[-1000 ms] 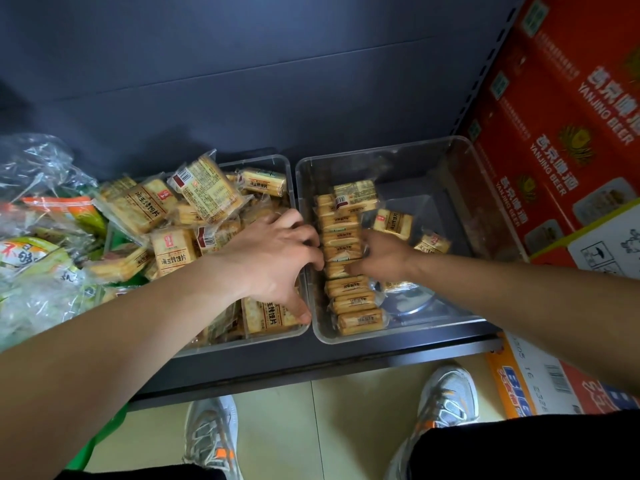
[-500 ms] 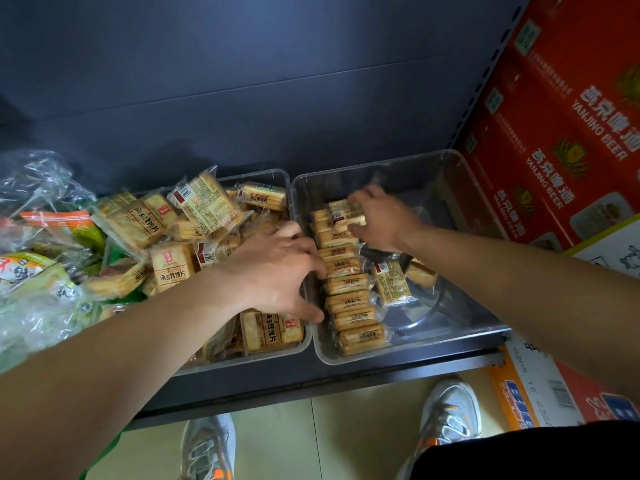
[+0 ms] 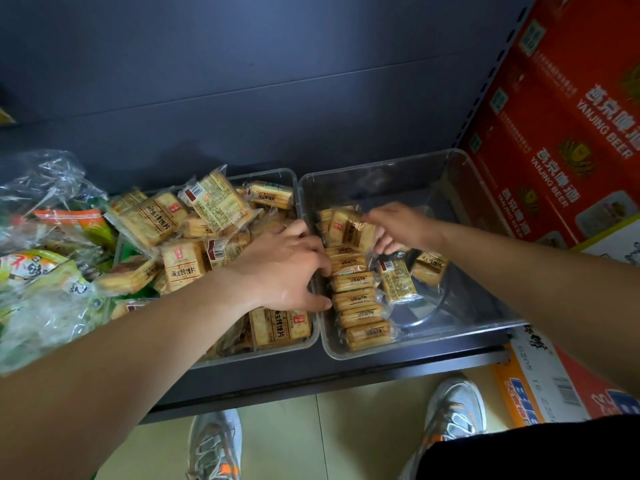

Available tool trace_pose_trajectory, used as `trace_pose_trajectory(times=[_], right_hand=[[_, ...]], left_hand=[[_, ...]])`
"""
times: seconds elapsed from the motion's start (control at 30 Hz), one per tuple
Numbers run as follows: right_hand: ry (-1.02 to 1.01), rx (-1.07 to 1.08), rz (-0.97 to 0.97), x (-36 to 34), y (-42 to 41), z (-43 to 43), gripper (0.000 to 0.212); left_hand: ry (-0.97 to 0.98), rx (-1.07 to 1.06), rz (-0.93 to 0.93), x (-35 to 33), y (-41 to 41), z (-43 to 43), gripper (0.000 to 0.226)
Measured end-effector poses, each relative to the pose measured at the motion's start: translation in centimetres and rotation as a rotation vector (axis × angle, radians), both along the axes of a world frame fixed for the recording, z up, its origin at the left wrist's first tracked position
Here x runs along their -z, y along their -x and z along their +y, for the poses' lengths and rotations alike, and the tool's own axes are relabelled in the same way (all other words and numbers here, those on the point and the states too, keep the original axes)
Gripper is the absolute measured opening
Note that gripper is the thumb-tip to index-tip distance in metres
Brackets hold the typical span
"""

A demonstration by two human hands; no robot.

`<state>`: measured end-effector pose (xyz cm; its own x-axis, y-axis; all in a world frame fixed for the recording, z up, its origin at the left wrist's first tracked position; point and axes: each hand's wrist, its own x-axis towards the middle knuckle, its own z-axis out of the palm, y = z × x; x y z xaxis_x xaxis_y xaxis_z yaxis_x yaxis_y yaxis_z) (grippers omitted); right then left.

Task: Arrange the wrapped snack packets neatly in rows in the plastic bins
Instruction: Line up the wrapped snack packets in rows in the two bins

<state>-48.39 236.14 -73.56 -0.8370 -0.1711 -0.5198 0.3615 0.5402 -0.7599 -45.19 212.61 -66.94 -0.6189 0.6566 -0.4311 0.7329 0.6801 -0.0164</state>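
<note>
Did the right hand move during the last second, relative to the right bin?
Yes: the right hand moved along the packet row toward the far wall of the right bin.

The clear plastic left bin [image 3: 270, 172] holds a heap of wrapped biscuit packets [image 3: 180, 261], with crinkled plastic snack bags [image 3: 45, 265] to its left. Just right, the clear plastic right bin [image 3: 398, 181] holds a packet row [image 3: 356, 299] along its left wall, loose packets [image 3: 398, 280] beside that and cardboard beer cartons [image 3: 561, 133] further right. My left hand [image 3: 287, 268] reaches onto the row; my right hand [image 3: 398, 226] pinches the far-end packet [image 3: 349, 230].
</note>
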Motion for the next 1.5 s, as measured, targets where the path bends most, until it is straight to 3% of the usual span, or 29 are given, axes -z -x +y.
trace_pose_trajectory(times=[0.07, 0.17, 0.3, 0.43, 0.6, 0.73, 0.8, 0.87, 0.93, 1.0, 1.1, 1.23, 1.37, 1.5], right_hand=[[-0.023, 0.021, -0.064, 0.7, -0.5, -0.1, 0.038], [-0.076, 0.031, -0.007, 1.4, -0.5, -0.2, 0.044], [-0.206, -0.095, 0.118, 1.1, -0.4, -0.2, 0.033], [-0.208, -0.27, 0.033, -0.5, -1.2, -1.0, 0.033], [-0.517, -0.481, 0.114, -3.3, -2.6, -2.1, 0.029], [-0.514, -0.579, -0.114, -4.4, -4.3, -2.7, 0.013], [-0.702, -0.699, -0.067, -4.8, -4.3, -2.9, 0.016], [-0.84, -0.659, 0.092, -5.5, -3.4, -3.3, 0.024], [-0.669, -0.478, 0.259, -6.7, -1.8, -4.4, 0.024], [-0.502, -0.353, 0.46, -8.2, 0.0, -6.4, 0.018], [-0.476, -0.382, 0.654, -9.1, 3.0, -9.9, 0.031], [-0.583, -0.47, 0.527, -6.7, 6.1, -12.8, 0.041], [-0.676, -0.536, 0.425, -4.9, 7.2, -13.4, 0.028], [-0.623, -0.495, 0.394, -5.0, 7.7, -13.1, 0.036]], left_hand=[[-0.003, 0.0, 0.002, 0.0, 0.0, 0.0, 0.067], [-0.009, 0.0, 0.005, 0.0, 0.0, 0.0, 0.065], [-0.047, -0.024, -0.004, -0.3, -0.1, 0.1, 0.057], [-0.137, -0.098, -0.045, -1.9, -0.5, -0.2, 0.049], [-0.201, -0.224, -0.015, -5.5, -2.3, -1.9, 0.037], [-0.215, -0.351, -0.043, -7.1, -3.7, -4.9, 0.028], [-0.301, -0.431, -0.039, -7.8, -3.5, -7.0, 0.024], [-0.419, -0.496, 0.05, -8.1, -2.8, -9.0, 0.017], [-0.495, -0.575, 0.187, -8.0, -1.8, -10.5, 0.019], [-0.471, -0.63, 0.286, -7.5, -0.7, -11.1, 0.036], [-0.381, -0.635, 0.254, -6.9, 0.8, -10.8, 0.062], [-0.377, -0.663, 0.16, -5.7, 1.9, -10.3, 0.067], [-0.53, -0.781, 0.109, -5.4, 2.0, -11.2, 0.052], [-0.644, -0.787, 0.049, -5.6, 1.6, -12.8, 0.054]])
